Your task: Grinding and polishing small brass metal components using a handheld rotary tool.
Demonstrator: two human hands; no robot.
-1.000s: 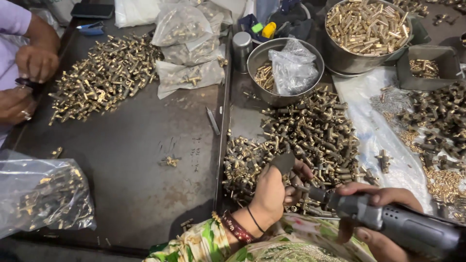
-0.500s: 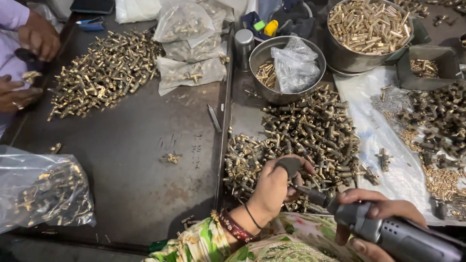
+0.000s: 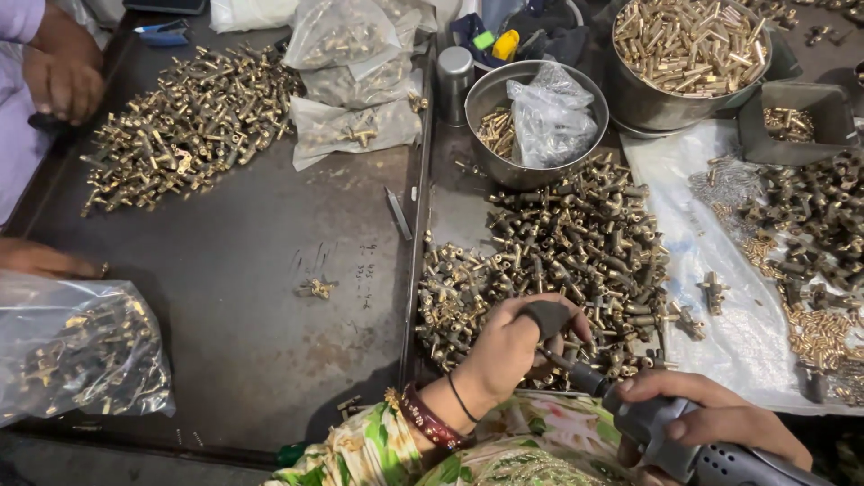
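Note:
My left hand (image 3: 513,346) is curled at the near edge of a big heap of small brass fittings (image 3: 558,252), its thumb in a dark cover, fingers closed on something small that I cannot make out. The tip of a grey power driver (image 3: 666,441) meets that hand. My right hand (image 3: 720,423) grips the driver's body at the lower right.
A steel bowl (image 3: 504,166) holds fittings and a plastic bag. A larger pot (image 3: 666,108) of brass pins stands at the back right. Another person's hands (image 3: 63,85) work a second brass heap (image 3: 180,126) at left. Filled plastic bags (image 3: 76,355) lie near left.
My left hand has drawn slightly back toward me at the heap's edge, with the driver tip following. The other person's hands at left have shifted.

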